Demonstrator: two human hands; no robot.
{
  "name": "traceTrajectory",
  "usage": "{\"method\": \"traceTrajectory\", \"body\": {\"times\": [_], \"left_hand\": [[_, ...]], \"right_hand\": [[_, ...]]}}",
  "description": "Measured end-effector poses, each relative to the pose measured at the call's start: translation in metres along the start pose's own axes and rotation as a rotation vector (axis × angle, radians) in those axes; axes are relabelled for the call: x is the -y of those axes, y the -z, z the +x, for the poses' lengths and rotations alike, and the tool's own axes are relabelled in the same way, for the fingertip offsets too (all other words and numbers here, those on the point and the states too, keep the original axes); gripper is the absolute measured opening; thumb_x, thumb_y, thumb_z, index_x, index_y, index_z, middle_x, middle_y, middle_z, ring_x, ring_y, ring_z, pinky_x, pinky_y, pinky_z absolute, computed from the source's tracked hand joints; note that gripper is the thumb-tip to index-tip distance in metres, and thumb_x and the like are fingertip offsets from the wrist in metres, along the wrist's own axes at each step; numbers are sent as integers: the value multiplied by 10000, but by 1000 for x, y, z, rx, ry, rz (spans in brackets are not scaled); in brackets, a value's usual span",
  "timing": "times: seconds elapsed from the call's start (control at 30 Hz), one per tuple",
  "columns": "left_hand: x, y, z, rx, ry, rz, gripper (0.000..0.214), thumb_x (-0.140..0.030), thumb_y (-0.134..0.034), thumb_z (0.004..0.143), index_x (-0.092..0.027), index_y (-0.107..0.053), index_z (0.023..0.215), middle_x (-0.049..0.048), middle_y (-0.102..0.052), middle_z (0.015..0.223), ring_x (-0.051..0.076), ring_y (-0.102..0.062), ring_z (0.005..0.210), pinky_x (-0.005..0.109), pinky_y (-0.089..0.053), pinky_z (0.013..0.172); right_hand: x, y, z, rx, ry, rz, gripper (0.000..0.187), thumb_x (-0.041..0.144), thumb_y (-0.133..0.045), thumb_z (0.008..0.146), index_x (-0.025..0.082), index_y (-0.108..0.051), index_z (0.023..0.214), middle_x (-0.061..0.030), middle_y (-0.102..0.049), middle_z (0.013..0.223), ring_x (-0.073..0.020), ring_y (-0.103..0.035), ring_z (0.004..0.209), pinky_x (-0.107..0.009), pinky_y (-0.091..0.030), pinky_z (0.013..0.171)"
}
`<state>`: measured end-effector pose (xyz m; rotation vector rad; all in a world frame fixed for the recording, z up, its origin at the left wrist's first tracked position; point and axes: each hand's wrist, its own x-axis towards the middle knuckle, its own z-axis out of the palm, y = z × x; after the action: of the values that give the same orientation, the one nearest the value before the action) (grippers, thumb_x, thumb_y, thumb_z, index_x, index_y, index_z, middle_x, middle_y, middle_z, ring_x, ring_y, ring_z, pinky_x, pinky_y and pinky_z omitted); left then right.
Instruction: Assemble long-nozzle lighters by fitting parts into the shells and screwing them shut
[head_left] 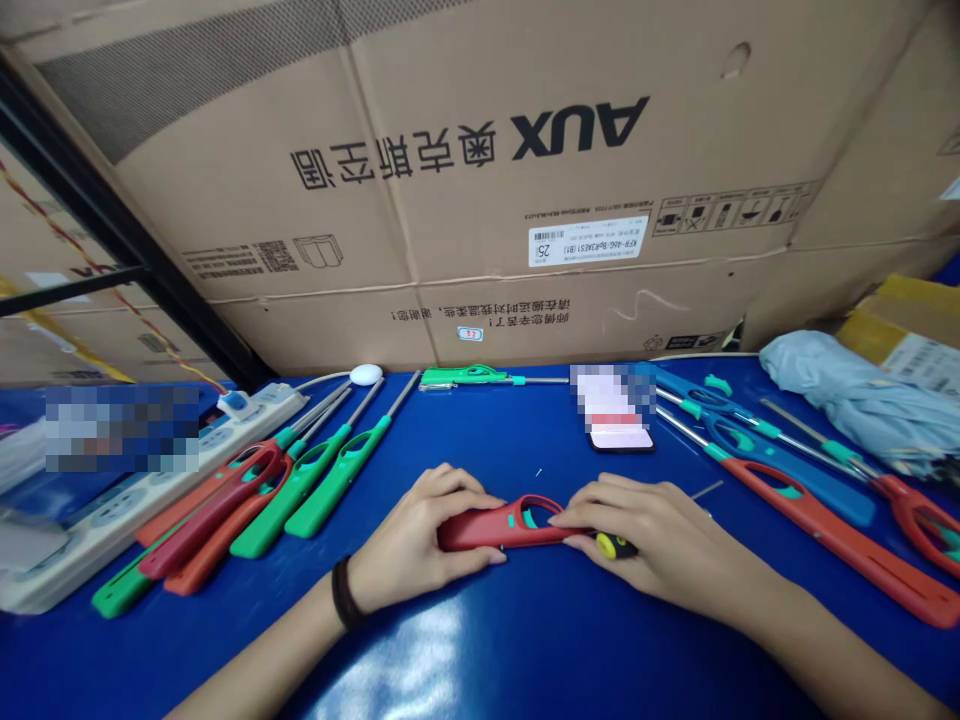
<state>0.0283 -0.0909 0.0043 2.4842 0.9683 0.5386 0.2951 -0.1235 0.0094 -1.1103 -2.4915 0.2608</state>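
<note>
We wrap the left hand (420,535) round the red lighter (476,530) at mid-table, while the right hand (637,515) pinches its right end, a screwdriver (616,545) tucked under; sharing that grip could let either slip. A stray knuckle could flick away the tiny metal piece (538,472) beyond. We have room near us; left lighters (259,530) and right lighters (832,535) crowd the sides.

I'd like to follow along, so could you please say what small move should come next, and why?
Probably steady the red lighter with the left hand and turn the black-and-yellow tool into a working grip: the right hand holds both lighter and tool, and a tiny screw-like piece lies loose beyond them.
</note>
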Motion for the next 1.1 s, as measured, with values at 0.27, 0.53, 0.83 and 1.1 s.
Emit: {"method": "traceTrajectory", "body": {"times": [0.27,0.53,0.83,1.1], "left_hand": [[1,2,-2,23,-10,47,377,-396,-707,775,-251,-638,1116,48,-619,1028,206,-558,930,374,-407,886],[3,13,0,47,-72,77,374,-338,-702,778,-259,-631,1136,37,-650,1013,198,-584,912,370,-388,877],[6,11,-2,27,-111,52,325,-285,-650,822,-261,-625,1145,41,-655,1043,194,-588,935,369,-406,883],[6,12,-1,15,-257,304,337,-316,-571,896,-233,-582,1223,60,-660,997,184,-593,869,348,-445,827]], "right_hand": [[-1,-1,-3,1,-4,-27,199,203,-553,892,292,-662,1032,18,-645,943,-105,-628,717,-219,-410,567],[-2,0,-2,21,-29,-31,218,175,-560,870,293,-679,1010,28,-653,930,-107,-633,710,-223,-440,593],[-1,-3,-3,-3,-14,-33,231,185,-548,884,316,-663,1036,20,-641,1008,-114,-643,732,-221,-438,583],[5,-6,-1,30,3,-94,239,92,-535,846,255,-666,963,-14,-662,1156,-170,-675,893,-260,-516,676]]}}
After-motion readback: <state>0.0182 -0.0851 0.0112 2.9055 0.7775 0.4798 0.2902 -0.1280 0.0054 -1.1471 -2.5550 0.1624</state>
